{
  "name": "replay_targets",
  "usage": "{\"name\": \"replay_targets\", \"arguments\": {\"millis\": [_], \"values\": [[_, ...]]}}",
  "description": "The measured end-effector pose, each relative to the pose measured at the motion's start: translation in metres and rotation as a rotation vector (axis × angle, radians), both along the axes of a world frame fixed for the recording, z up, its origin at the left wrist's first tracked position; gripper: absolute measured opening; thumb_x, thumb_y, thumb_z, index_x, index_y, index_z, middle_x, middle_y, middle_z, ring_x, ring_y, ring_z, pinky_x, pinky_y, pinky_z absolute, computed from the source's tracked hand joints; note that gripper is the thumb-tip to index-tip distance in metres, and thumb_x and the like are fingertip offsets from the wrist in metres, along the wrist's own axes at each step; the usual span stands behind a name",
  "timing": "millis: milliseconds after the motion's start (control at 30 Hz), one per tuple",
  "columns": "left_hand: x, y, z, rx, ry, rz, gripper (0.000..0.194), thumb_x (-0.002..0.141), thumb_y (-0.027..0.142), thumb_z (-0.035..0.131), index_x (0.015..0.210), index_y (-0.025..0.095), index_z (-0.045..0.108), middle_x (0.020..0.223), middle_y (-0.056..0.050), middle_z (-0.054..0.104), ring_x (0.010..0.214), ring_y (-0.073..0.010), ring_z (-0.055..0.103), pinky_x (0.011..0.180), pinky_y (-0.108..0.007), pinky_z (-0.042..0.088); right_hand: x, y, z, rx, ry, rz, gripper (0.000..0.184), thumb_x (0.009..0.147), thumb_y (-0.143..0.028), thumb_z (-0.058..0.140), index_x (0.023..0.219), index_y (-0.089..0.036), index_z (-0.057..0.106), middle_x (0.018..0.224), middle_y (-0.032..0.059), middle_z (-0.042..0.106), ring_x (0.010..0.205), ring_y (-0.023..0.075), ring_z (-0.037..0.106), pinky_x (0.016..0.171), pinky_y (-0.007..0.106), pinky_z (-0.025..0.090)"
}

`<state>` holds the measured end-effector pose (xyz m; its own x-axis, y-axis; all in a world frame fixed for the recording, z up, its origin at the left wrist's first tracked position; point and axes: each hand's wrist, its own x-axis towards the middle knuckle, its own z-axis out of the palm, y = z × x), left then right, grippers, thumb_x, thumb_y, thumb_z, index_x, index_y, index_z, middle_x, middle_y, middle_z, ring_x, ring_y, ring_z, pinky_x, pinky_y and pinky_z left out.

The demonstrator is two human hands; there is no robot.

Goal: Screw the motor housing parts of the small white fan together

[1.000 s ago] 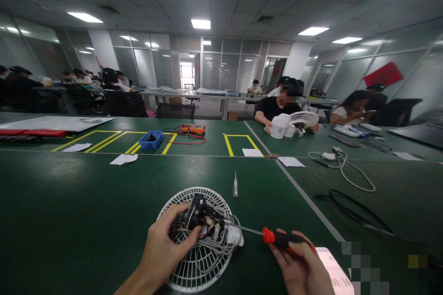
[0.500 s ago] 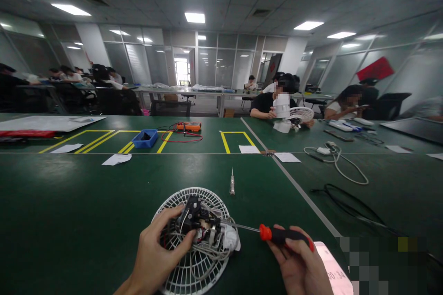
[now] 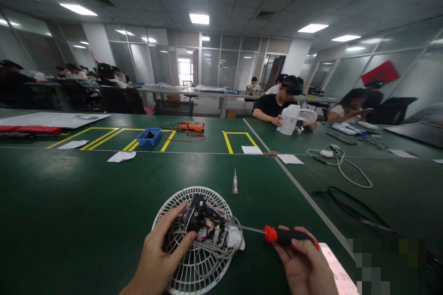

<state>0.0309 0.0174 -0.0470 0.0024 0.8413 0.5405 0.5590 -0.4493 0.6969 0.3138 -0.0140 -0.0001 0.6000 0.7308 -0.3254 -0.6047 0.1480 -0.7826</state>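
Note:
A white round fan grille [image 3: 194, 272] lies on the green table with a black motor unit [image 3: 195, 214], wires and a coiled grey cord [image 3: 221, 253] on top of it. My left hand [image 3: 161, 244] grips the black motor unit between thumb and fingers. My right hand [image 3: 301, 258] is wrapped round a red-and-black screwdriver [image 3: 290, 236], whose shaft points left into the motor assembly. The tip is hidden among the parts. Beyond the grille lies a small clear-handled screwdriver [image 3: 235, 184].
A phone [image 3: 337, 269] lies beside my right hand. Farther off are a blue tray [image 3: 148, 137], an orange multimeter [image 3: 192, 126] with red leads, paper slips [image 3: 121, 156] and yellow tape marks. Cables [image 3: 341, 161] lie at right. A person [image 3: 273, 110] across the table handles white fan parts.
The view has shifted slightly, so everything sits a little farther right. Both hands keep their holds. The person across the table has lowered the white fan part.

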Motion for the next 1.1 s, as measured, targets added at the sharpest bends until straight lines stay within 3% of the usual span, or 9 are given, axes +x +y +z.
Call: {"name": "replay_targets", "arguments": {"millis": [267,533,800,1100], "values": [[-0.004,-0.009,-0.012,-0.009,-0.029,-0.01,0.066,0.091,0.042,0.068,0.15,0.037,0.041,0.136,-0.003,0.068,0.12,-0.0219,0.069,0.101,-0.036,0.058,0.001,-0.002,0.005,-0.015,-0.01,-0.02,0.046,0.041,-0.025,0.09,0.081,-0.023,0.066,0.077,-0.0013,0.071,0.087,0.0235,0.069,0.079,0.041,0.06],[-0.003,-0.013,-0.007,-0.077,-0.09,-0.064,0.061,0.091,0.039,0.07,0.146,0.031,0.045,0.138,-0.006,0.067,0.121,-0.0232,0.068,0.105,-0.038,0.056,0.001,0.001,0.001,-0.027,-0.004,-0.03,0.047,0.042,-0.024,0.089,0.082,-0.023,0.065,0.079,-0.0016,0.07,0.088,0.0235,0.069,0.079,0.042,0.06],[-0.005,-0.013,-0.011,-0.008,-0.022,-0.067,0.064,0.089,0.036,0.072,0.146,0.026,0.045,0.141,-0.011,0.063,0.121,-0.0257,0.069,0.103,-0.038,0.058,0.001,-0.002,0.0,-0.017,-0.026,0.015,0.045,0.048,-0.025,0.089,0.086,-0.023,0.065,0.081,-0.0012,0.072,0.088,0.0245,0.071,0.086,0.047,0.059],[-0.006,-0.014,-0.018,0.037,0.086,-0.04,0.075,0.086,0.04,0.075,0.15,0.024,0.039,0.143,-0.015,0.061,0.124,-0.0272,0.066,0.108,-0.043,0.054,0.005,-0.004,-0.004,-0.026,-0.146,0.084,0.065,0.056,-0.034,0.094,0.109,-0.025,0.059,0.084,-0.0018,0.073,0.082,0.0244,0.074,0.077,0.041,0.062]]}}
